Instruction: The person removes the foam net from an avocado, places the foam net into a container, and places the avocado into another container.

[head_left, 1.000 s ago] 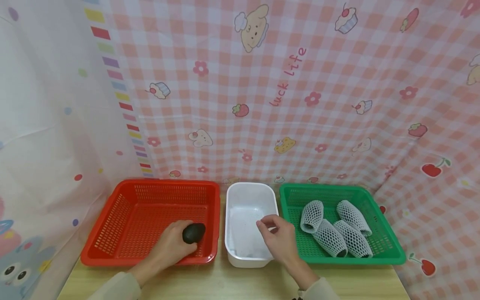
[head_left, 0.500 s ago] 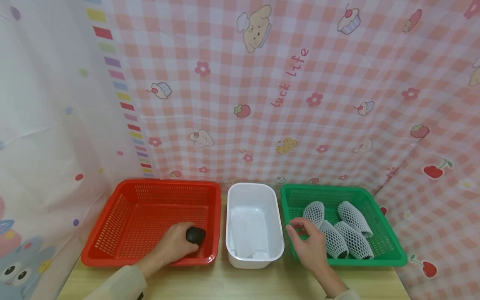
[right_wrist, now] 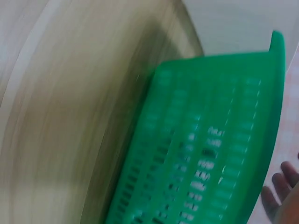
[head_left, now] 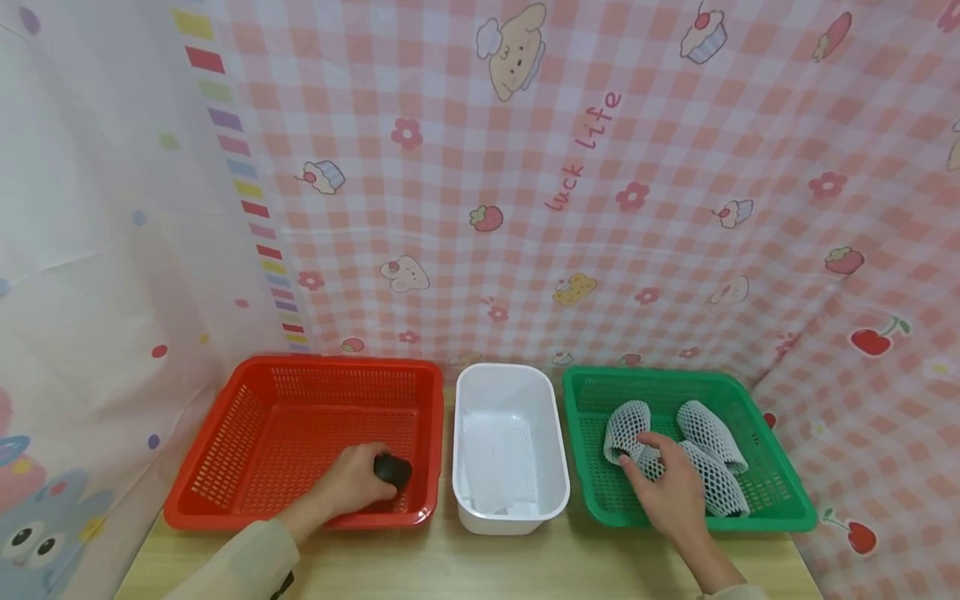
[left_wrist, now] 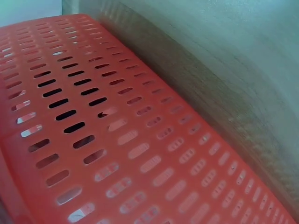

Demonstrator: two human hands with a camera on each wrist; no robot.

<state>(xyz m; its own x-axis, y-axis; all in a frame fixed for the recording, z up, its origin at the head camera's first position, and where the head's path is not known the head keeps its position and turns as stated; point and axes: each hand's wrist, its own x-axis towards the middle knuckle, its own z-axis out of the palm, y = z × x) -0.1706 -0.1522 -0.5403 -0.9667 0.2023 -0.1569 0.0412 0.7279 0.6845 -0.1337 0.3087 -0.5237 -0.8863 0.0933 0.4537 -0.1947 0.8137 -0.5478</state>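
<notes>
In the head view my left hand [head_left: 351,482] holds a dark green avocado [head_left: 392,472] low inside the red basket [head_left: 251,523], near its right wall. My right hand [head_left: 671,493] reaches over the front of the green basket [head_left: 797,510], thumb and index finger spread apart. Those fingertips are right by a white foam-net sleeve [head_left: 628,422]. Beside it lie more netted pieces, including one at the back [head_left: 708,433] and another in front [head_left: 722,487]; my right hand partly covers one. At the right wrist view's edge, several fingers [right_wrist: 281,186] show past the green wall.
A white plastic tub [head_left: 501,522] stands between the baskets, with a flat whitish piece on its floor. All three containers sit on a light wooden table [head_left: 420,571]. A pink checked cloth [head_left: 450,167] hangs close behind them. The red basket's slotted wall [left_wrist: 117,126] fills much of the left wrist view.
My right hand has moved right, from over the white tub to the netted pieces in the green basket. My left hand shifted slightly right, still holding the avocado.
</notes>
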